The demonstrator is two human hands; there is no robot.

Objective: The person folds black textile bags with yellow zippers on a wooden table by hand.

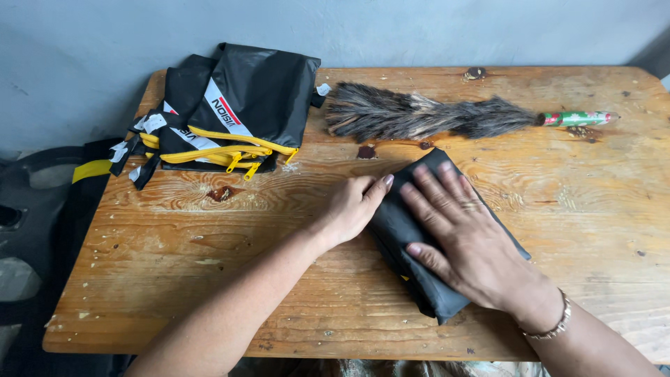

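Observation:
A folded black fabric piece (413, 279) lies near the middle of the worn wooden table (174, 265). My right hand (460, 234) rests flat on top of it, fingers spread, with a bracelet at the wrist. My left hand (352, 206) touches the fabric's left edge, thumb against the fold. A stack of folded black bags (244, 105) with yellow zippers and white stripes sits at the table's back left. A dark feather duster (419, 115) with a green and red handle lies along the back edge, just beyond my hands.
A grey wall (419, 28) runs behind the table. More black and yellow fabric (91, 171) hangs off the table's left side over dark objects on the floor.

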